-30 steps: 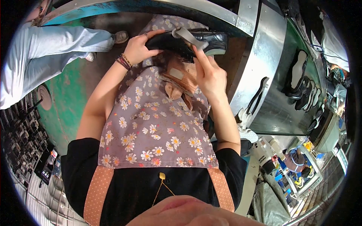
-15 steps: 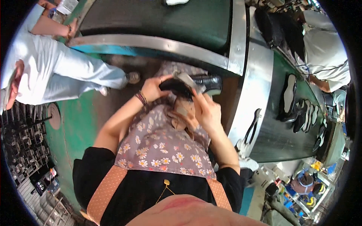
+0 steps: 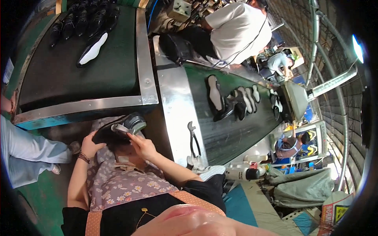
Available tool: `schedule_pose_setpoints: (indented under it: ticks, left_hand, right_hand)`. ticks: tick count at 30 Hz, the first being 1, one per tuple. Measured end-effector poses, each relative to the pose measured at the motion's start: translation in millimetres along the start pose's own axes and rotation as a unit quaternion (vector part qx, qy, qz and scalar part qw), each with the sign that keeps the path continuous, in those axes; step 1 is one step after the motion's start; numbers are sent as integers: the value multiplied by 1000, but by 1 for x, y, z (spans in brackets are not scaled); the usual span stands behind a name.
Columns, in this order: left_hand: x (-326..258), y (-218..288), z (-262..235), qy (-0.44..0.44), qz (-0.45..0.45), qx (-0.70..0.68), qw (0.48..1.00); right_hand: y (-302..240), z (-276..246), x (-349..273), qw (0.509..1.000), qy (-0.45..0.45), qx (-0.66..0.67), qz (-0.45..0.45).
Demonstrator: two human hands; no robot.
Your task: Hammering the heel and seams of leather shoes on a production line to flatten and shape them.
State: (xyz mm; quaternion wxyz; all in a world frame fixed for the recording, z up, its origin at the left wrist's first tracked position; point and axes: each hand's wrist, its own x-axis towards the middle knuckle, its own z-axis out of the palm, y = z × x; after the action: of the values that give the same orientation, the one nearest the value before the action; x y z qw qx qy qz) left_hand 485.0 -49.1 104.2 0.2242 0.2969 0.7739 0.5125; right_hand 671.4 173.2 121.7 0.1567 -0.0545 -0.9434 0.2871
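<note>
Head view showed the left hand (image 3: 91,144) cupped around the back of a dark shoe (image 3: 118,131) held over the lap, below the edge of a green conveyor belt (image 3: 78,74). Right hand (image 3: 142,145) gripped the shoe's near side, fingers closed on it. Farther right, pliers (image 3: 193,139) lay on a second belt (image 3: 236,122) carrying shoe soles (image 3: 214,94).

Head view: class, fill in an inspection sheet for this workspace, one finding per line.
Surface: dark conveyor belt with metal edging, another belt behind.
Job's things: black shoe held over the lap.
Clutter: pliers, shoe soles, bottles.
Grips: left hand cups the shoe; right hand presses its side.
Cables: thin cord on a co-worker's white shirt.
Surroundings: pipes, another seated person's pale trousers.
</note>
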Motion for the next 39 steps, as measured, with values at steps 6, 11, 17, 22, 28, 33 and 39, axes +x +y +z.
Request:
schedule_pose_setpoints:
  ticks: [6, 11, 17, 22, 28, 33, 39]
  left_hand:
    - [-11, -3, 3, -47, -75, -225, 970]
    - [-49, -21, -3, -37, -161, -375, 912]
    - [-9, 43, -64, 37, -130, -576, 806]
    - [83, -9, -155, 101, -80, -686, 716]
    - [181, -72, -258, 403, -175, -608, 662]
    - [227, -87, -249, 459, 6, -230, 858]
    - [291, -28, -168, 231, -12, -227, 946]
  right_hand:
    - [-8, -28, 6, 983, 155, 94, 10]
    - [23, -9, -38, 965, 242, 96, 15]
    - [22, 19, -54, 971, 113, 174, 115]
    - [-1, 26, -26, 974, -2, 196, 113]
    - [-6, 25, -8, 949, -72, 231, 201]
    - [2, 30, -5, 948, -48, 230, 212]
    - [29, 66, -23, 890, -1, 382, 249]
